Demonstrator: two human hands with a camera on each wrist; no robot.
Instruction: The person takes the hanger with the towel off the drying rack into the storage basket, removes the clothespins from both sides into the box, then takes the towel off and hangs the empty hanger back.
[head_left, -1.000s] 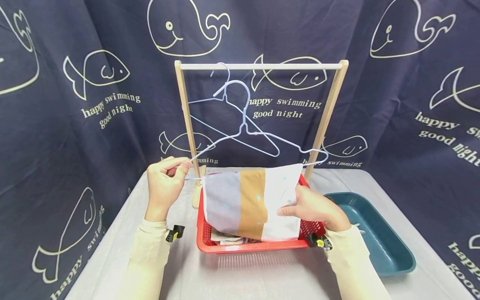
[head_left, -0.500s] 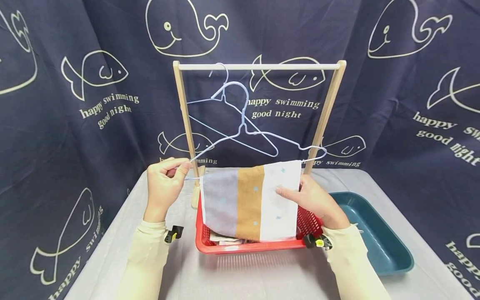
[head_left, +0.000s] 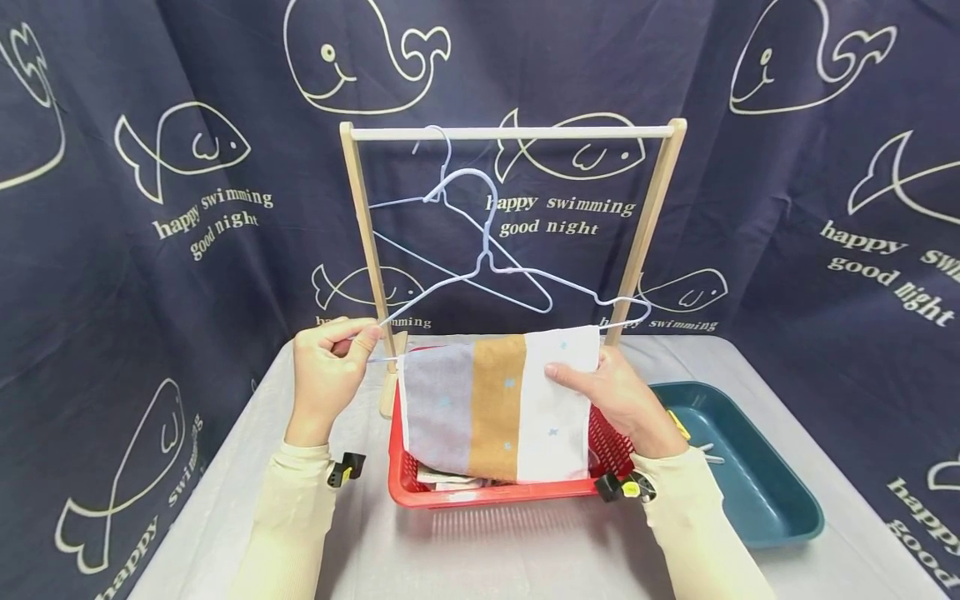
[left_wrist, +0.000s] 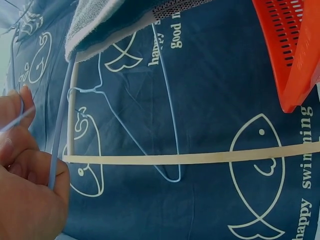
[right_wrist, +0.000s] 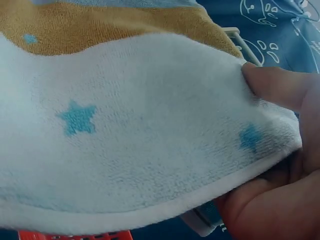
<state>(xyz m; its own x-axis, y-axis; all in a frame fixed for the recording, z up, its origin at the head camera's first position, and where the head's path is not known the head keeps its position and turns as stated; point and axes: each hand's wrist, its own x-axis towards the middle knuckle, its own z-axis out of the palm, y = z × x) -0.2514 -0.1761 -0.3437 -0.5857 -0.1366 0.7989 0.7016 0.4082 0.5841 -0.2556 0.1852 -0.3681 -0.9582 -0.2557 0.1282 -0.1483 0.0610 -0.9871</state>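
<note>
A light-blue hanger (head_left: pixel 487 252) is held up in front of the rack, with a towel (head_left: pixel 496 408) draped over its lower bar. The towel has grey, mustard and white bands with small blue stars. My left hand (head_left: pixel 330 371) pinches the hanger's left end between thumb and fingers; in the left wrist view its wire (left_wrist: pixel 59 130) runs up from that hand. My right hand (head_left: pixel 626 398) grips the towel's right edge, thumb on the front and fingers behind. In the right wrist view the thumb (right_wrist: pixel 280 87) presses the white terry cloth (right_wrist: pixel 150 115).
Behind stands a wooden rack (head_left: pixel 585 132) with a second blue hanger (head_left: pixel 447 158) on its rail. Beneath the towel is a red perforated basket (head_left: pixel 487 498) with folded cloths inside. At the right sits a teal tray (head_left: pixel 772 467) with white and yellow items, partly behind the right arm.
The right hand has shifted up the towel's right edge, its thumb now higher on the white band. The towel's right side hangs straighter. The left hand keeps its pinch on the hanger.
</note>
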